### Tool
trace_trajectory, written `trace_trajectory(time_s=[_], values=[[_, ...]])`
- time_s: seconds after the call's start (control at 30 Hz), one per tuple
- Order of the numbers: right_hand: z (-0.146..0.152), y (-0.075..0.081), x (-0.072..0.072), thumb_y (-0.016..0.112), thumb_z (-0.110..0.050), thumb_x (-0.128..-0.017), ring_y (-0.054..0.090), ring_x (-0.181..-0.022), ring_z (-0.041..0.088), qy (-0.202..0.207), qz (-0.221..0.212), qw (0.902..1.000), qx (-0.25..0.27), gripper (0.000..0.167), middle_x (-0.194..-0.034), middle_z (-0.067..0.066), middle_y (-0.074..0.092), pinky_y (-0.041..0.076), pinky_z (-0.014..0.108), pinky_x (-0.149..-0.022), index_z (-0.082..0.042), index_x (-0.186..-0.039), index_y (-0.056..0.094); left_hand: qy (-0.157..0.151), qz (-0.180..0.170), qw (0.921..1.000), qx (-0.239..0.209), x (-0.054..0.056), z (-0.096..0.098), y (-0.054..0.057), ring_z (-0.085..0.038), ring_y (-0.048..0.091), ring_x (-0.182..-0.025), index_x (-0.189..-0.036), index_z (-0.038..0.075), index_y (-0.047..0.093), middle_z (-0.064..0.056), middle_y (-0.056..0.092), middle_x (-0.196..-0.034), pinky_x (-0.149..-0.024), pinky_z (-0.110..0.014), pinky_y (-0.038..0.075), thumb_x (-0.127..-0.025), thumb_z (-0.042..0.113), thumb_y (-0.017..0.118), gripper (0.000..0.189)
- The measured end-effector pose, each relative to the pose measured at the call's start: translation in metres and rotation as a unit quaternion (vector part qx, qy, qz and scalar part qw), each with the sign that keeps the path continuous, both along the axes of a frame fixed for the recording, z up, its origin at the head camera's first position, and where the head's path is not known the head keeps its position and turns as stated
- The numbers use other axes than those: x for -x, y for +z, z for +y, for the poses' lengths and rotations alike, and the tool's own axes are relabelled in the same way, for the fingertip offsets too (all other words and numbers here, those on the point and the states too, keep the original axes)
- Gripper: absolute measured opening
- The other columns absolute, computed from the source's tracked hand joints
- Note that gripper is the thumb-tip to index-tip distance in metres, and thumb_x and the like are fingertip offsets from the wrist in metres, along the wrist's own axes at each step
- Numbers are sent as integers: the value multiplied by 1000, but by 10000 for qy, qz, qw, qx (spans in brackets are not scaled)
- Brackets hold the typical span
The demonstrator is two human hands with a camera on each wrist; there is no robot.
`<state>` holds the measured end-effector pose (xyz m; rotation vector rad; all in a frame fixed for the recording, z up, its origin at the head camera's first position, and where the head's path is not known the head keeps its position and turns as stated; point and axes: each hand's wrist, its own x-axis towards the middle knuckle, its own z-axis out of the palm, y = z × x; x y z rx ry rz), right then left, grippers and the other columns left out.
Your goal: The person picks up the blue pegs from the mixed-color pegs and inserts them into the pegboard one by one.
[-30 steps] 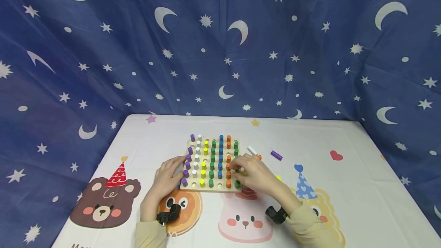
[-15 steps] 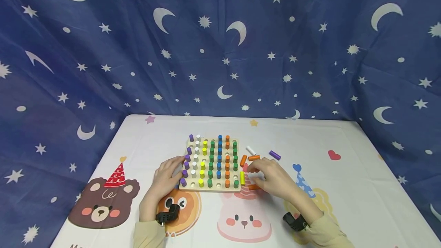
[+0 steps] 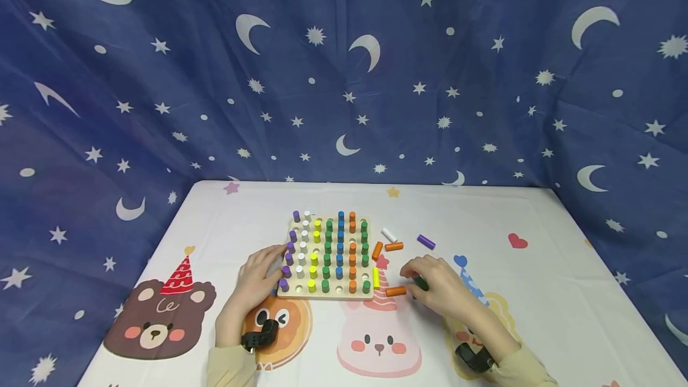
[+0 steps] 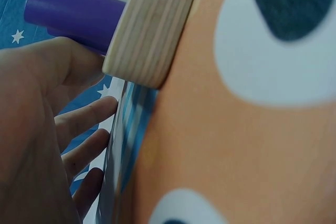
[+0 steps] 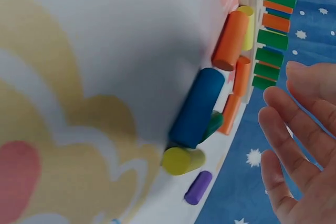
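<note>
A wooden pegboard [image 3: 329, 296] bears rows of upright purple, white, yellow, green, blue and orange pegs. My left hand [image 3: 257, 276] rests against its left edge; in the left wrist view the thumb lies at the board's corner below a purple peg [image 4: 73, 17], other fingers loosely extended. To the right of the board, my right hand [image 3: 438, 282] hovers above loose pegs. Its fingers are relaxed with nothing between them in the right wrist view. Nearby lie a blue peg [image 5: 197, 107], a green peg [image 5: 213, 125] and a yellow peg [image 5: 181, 161], mostly hidden by the hand in the head view.
Between board and right hand lie orange pegs [image 3: 396, 291] and a yellow peg [image 3: 375, 278]. Farther back are a white peg [image 3: 389, 235] and a purple peg [image 3: 426, 242]. The tablecloth [image 3: 258, 196] carries printed animals; a blue starry curtain [image 3: 301, 76] hangs behind.
My right hand has drawn away from the pegboard's right side to the loose pegs, uncovering the board's green column and the orange and yellow pegs beside it. My left hand stays put.
</note>
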<state>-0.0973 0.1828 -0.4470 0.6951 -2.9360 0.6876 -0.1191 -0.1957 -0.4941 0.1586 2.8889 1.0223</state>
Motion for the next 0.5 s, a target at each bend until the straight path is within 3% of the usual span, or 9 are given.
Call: trace_trajectory(time_s=[0.3, 0.5], values=[[9, -7, -7, 78, -12, -76, 55, -84, 4, -166, 55, 9998, -69, 23, -89, -12, 66, 48, 34, -81, -21, -96, 68, -10, -31, 10000, 23, 0, -1, 2, -36, 26, -142, -146, 17, 42, -9, 41, -150, -111, -63, 18, -96, 20, 51, 51], [13, -11, -9, 80, -13, -75, 55, -87, 5, -389, -198, 9989, -163, 26, -92, -12, 67, 48, 36, -86, -21, -97, 69, -16, 20, 10000, 12, -1, 0, 2, -36, 27, -141, -146, 17, 42, -9, 42, -149, -110, -63, 19, -96, 19, 51, 50]])
